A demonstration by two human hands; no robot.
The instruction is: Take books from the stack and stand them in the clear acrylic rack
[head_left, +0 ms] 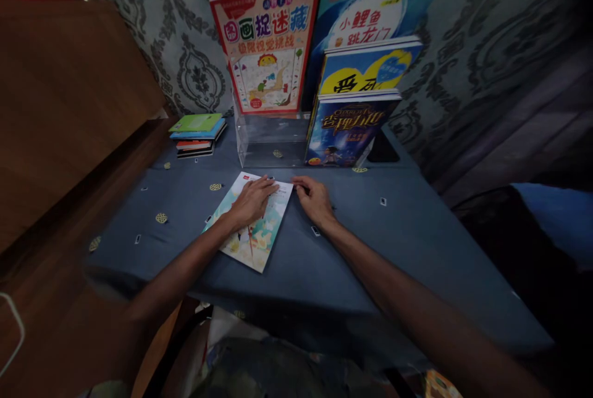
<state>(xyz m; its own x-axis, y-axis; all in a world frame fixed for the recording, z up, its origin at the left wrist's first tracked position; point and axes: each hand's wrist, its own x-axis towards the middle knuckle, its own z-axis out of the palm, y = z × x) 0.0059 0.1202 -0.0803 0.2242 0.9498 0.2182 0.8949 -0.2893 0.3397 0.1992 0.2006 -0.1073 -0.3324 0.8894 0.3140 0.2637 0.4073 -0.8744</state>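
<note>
You have one pale-covered book [259,246] lying in front of the clear rack [273,135]. At least five upright books [266,46] stand in the rack; one stack of at least four thin books [198,136] sits to its left. Your left hand [254,201], unclenched, lies across the pale-covered book. Your right hand [315,199], fingers curled, is at that book's right corner nearest the rack; whether it pinches the edge cannot be told.
</note>
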